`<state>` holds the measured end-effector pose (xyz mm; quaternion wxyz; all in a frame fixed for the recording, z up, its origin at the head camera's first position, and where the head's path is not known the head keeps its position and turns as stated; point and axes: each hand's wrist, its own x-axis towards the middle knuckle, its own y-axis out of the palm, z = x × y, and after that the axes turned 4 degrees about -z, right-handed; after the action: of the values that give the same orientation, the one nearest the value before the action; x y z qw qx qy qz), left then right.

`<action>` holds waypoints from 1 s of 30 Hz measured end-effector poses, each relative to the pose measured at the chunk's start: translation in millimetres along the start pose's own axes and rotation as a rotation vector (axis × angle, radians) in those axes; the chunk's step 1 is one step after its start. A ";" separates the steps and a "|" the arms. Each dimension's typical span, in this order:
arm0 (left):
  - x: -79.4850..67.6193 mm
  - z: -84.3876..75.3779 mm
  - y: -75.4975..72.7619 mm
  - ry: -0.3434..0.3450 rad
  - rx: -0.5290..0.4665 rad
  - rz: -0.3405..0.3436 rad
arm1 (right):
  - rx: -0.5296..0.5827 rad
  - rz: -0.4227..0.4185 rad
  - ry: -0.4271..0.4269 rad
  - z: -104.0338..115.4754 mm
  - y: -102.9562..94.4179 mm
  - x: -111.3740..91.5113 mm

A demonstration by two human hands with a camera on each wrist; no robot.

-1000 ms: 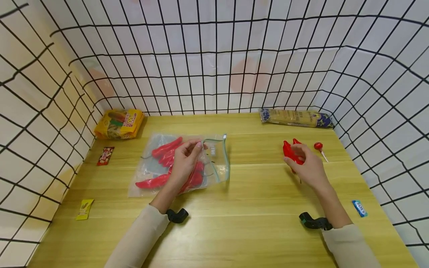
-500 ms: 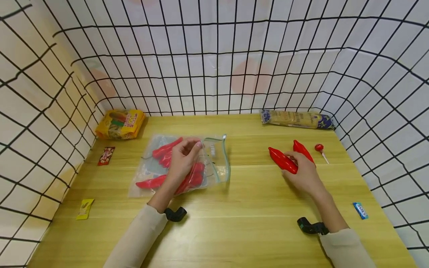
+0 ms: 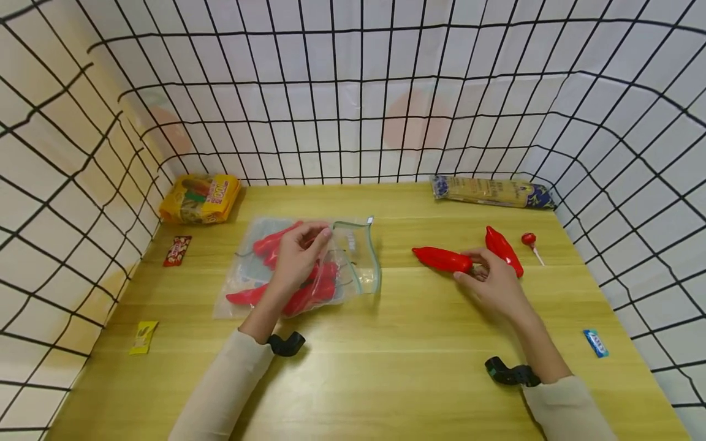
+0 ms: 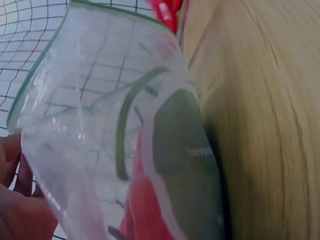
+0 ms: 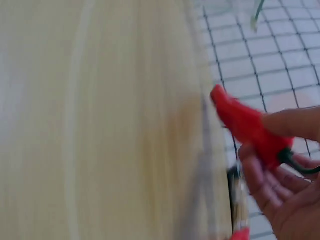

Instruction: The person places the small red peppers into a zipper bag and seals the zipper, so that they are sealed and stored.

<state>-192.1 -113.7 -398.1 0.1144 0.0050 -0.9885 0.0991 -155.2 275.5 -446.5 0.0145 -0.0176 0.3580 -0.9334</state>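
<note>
A clear zip bag [image 3: 355, 251] with several red chili peppers inside lies left of the middle of the table. My left hand [image 3: 298, 257] pinches the upper edge of its mouth and holds it raised; in the left wrist view the bag's green zip strip [image 4: 37, 70] stands apart from the other side. My right hand [image 3: 493, 282] grips a red chili pepper [image 3: 441, 259] near its stem end, tip pointing left. The right wrist view shows the green stem [image 5: 295, 161] of that pepper by the palm. Another red pepper [image 3: 503, 250] lies just behind the right hand.
A lollipop [image 3: 529, 240] and a blue candy [image 3: 595, 343] lie at the right. A long noodle-like packet [image 3: 491, 191] and a yellow food pack [image 3: 200, 199] are at the back. Small red [image 3: 177, 251] and yellow [image 3: 143, 337] packets lie left. Black wire mesh [image 3: 342, 98] surrounds the table.
My right hand has picked one pepper from beside the other and turned it, carrying it left toward the bag. The left hand stays at the bag's mouth.
</note>
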 end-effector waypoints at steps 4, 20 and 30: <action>3.6 14.3 1.5 -0.008 -0.062 -0.004 | 0.217 0.024 -0.022 20.3 14.4 5.1; 2.4 26.6 10.2 -0.038 -0.137 0.008 | 0.464 0.021 -0.137 88.6 98.5 32.3; 3.1 36.5 13.5 -0.078 -0.207 0.005 | 0.453 -0.005 -0.066 111.5 136.0 41.3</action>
<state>-203.7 -107.7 -434.9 0.0754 -0.0055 -0.9971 -0.0034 -189.7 98.3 -453.6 0.0273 -0.0455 0.1386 -0.9889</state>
